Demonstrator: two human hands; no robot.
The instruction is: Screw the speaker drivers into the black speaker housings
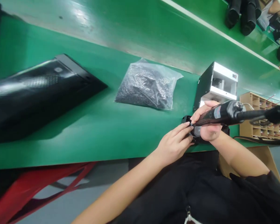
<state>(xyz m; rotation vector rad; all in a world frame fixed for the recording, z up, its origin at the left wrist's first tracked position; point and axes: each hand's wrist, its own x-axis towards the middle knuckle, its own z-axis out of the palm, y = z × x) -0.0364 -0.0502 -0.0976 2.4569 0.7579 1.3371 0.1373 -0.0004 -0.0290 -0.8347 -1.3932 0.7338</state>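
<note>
Right hand [208, 132] is clenched round the barrel of a black corded electric screwdriver [220, 114], its tip angled in at a small black plastic part [187, 119] held over the near edge of the green bench [60, 152]. Left hand [174, 146] grasps that part, its fingertips [186, 125] pressed on it just beside a round grey disc [197, 131]. Fingers hide the tip, so whether it is seated cannot be told. For clean work, the barrel is best kept in line with the part, the steadying fingers clear of the tip, and the cord [252, 114] slack. Both forearms slant inward, meeting at the wrists.

At 9 o'clock from the hands lies a black carbon-weave panel [37, 90], at 10 o'clock a clear plastic bag [147, 87] of small black parts, at 12 o'clock a black-and-white metal box [216, 84], and at 2 o'clock a wooden pigeonhole rack [254, 105].
</note>
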